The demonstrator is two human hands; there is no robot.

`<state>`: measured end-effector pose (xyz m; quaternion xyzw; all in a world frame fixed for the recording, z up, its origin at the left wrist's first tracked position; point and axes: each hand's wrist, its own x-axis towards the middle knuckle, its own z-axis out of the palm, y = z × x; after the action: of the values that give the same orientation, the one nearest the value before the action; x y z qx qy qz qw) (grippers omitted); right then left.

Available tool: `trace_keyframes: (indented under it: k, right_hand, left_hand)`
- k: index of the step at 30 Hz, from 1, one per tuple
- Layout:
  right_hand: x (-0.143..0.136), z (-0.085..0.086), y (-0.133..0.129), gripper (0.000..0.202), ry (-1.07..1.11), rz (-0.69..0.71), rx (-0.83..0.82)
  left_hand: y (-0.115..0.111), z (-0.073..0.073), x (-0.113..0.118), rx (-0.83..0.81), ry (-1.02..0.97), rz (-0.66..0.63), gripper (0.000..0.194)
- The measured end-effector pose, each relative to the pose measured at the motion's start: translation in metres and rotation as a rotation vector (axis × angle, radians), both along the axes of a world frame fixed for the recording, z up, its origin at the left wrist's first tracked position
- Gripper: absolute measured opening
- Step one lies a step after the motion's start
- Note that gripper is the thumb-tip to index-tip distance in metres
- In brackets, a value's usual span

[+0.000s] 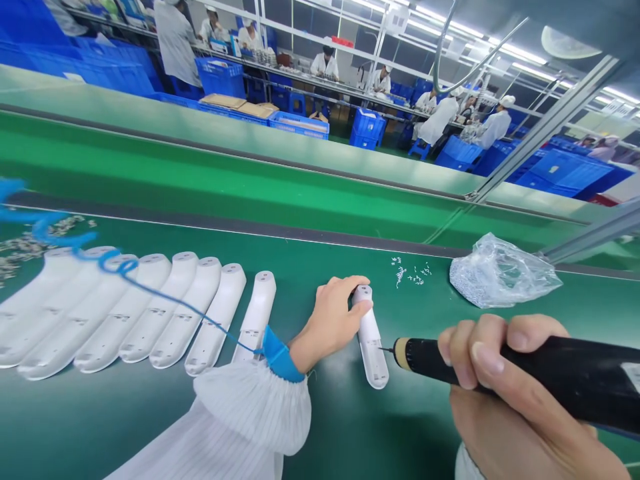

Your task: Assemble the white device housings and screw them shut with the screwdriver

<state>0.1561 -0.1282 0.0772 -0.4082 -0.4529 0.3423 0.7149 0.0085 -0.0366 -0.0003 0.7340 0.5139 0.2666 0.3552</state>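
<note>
My left hand (335,313) grips the upper end of a white plastic handset shell (373,353) that lies on the green bench. Thumb and fingers sit on either side of its rounded top. A black electric screwdriver (430,357) with a tan collar is wrapped in my right hand (505,373). Its thin bit points left and ends close to the shell's lower, recessed part; whether it touches I cannot tell. A blue wrist strap (280,353) with a coiled cord circles my left wrist. More white shells (207,317) lie in a slanted row on the left.
Small loose screws (413,273) are scattered beyond the held shell. A clear plastic bag (500,273) of tiny metal parts lies at right. The blue coiled cord (165,293) crosses above the shell row. A conveyor belt (225,177) runs behind the bench; people work at lines farther back.
</note>
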Motion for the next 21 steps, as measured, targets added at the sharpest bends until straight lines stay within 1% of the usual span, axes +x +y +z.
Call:
trace_keyframes:
  k: [3, 7, 11, 16, 18, 21]
  right_hand:
    - [-0.003, -0.003, 0.005, 0.017, 0.016, 0.029, 0.043]
    - [-0.004, -0.006, 0.008, 0.018, 0.027, 0.060, 0.070]
    - [-0.007, -0.009, 0.011, 0.018, 0.009, 0.038, 0.066]
    - [-0.019, -0.010, 0.022, 0.021, -0.066, 0.029, 0.037]
    - [-0.022, -0.010, 0.025, 0.022, -0.059, 0.003, 0.029]
    - [-0.024, -0.013, 0.026, 0.022, -0.043, 0.000, 0.010]
  left_hand:
    - [0.000, 0.003, -0.001, -0.048, -0.005, -0.005, 0.036]
    - [0.000, 0.003, -0.001, -0.066, -0.016, -0.003, 0.037]
    - [0.000, 0.001, 0.002, -0.064, -0.030, 0.005, 0.038]
    - [0.001, -0.001, 0.003, -0.058, -0.057, 0.039, 0.037]
    - [0.001, -0.002, 0.003, -0.061, -0.073, 0.042, 0.037]
    - [0.002, -0.003, 0.003, -0.074, -0.069, 0.050, 0.038]
